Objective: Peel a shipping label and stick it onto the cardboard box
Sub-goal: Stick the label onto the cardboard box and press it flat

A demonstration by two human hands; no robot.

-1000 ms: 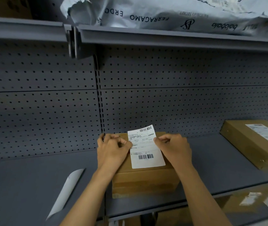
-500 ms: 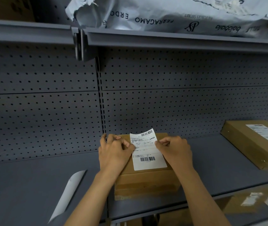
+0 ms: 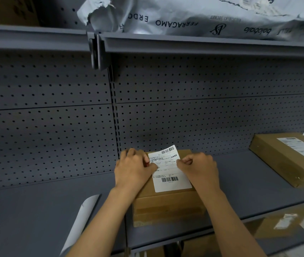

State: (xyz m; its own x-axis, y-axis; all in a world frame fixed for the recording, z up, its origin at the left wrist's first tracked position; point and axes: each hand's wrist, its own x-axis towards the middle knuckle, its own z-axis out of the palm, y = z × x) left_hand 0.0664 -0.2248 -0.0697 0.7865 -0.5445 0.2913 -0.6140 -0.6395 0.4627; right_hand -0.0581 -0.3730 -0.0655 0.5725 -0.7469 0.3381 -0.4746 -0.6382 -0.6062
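A small brown cardboard box [image 3: 168, 206] stands on the grey shelf, near its front edge. A white shipping label [image 3: 169, 169] with two barcodes lies across the box's top; its far end sticks up slightly past the box's back edge. My left hand [image 3: 132, 169] pinches the label's left edge, fingers curled. My right hand [image 3: 199, 167] pinches the right edge the same way. Both hands rest over the box top and hide its sides.
A curled white backing strip [image 3: 81, 219] lies on the grey shelf [image 3: 36, 210] to the left. A larger labelled box [image 3: 286, 158] sits at the right. A pegboard wall stands behind. Grey mailer bags [image 3: 193, 13] lie on the upper shelf. More boxes [image 3: 280, 223] sit below.
The label has come down flatter onto the box top between both hands. The view has shifted slightly; both hands keep their places on the label's edges.
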